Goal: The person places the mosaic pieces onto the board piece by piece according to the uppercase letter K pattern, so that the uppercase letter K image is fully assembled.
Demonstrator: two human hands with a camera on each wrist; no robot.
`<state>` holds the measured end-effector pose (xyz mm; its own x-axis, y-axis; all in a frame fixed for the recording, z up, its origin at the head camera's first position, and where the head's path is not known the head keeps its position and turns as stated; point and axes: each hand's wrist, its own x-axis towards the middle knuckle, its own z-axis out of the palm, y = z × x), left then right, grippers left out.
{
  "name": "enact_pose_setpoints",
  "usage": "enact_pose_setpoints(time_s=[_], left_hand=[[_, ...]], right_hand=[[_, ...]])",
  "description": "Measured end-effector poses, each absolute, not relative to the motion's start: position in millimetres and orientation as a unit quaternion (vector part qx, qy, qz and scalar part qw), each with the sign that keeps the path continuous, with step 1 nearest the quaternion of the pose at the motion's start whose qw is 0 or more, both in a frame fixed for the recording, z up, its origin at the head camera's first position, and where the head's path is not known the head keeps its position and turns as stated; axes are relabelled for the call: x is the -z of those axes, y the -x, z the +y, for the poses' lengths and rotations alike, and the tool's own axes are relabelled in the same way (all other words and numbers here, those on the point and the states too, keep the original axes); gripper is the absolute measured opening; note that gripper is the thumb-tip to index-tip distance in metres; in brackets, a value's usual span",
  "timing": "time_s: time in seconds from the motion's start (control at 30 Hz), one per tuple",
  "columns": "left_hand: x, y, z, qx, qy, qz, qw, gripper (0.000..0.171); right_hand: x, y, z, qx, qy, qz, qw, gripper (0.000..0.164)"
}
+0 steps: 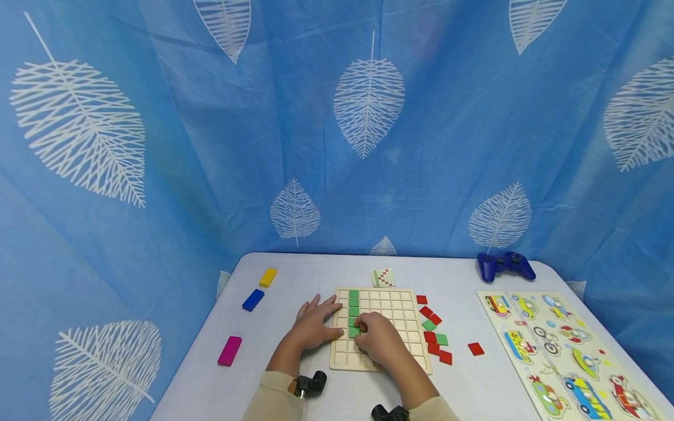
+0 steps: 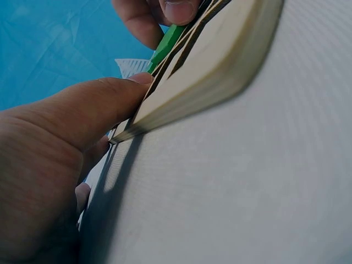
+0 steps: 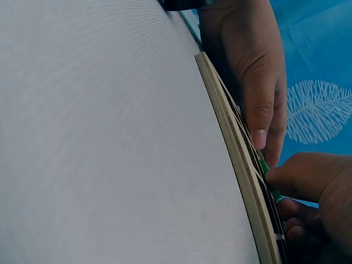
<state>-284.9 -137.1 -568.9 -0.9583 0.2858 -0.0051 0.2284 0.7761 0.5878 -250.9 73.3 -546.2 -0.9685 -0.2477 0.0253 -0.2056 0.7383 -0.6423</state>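
A square wooden grid board (image 1: pixel 341 358) lies on the table, with a column of green square tiles (image 1: pixel 354 303) near its left side. My left hand (image 1: pixel 314 326) rests at the board's left edge, fingers spread and thumb (image 2: pixel 110 96) on the rim. Over the lower part of that column, my right hand (image 1: pixel 380 338) has its fingers curled and pinches a green tile (image 2: pixel 166 48). In the right wrist view the right thumb (image 3: pixel 300 173) lies against green, close over the grid. Part of that tile is hidden by the fingers.
Loose red tiles (image 1: pixel 445 357) and a few green ones lie right of the board. A small pattern card (image 1: pixel 382 278) is behind it. Yellow, blue and pink blocks (image 1: pixel 230 351) stand left. A blue game controller (image 1: pixel 505 266) and a vehicle puzzle board (image 1: pixel 553 368) are at right.
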Motion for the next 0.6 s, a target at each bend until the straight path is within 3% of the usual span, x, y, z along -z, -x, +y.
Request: enact_pose_setpoints(time_s=[0.6], left_hand=[[569.0, 285.7, -137.1, -0.306, -0.141, 0.94, 0.047, 0.071]], right_hand=[[549.3, 248.8, 75.9, 0.317, 0.148, 0.937, 0.008, 0.01]])
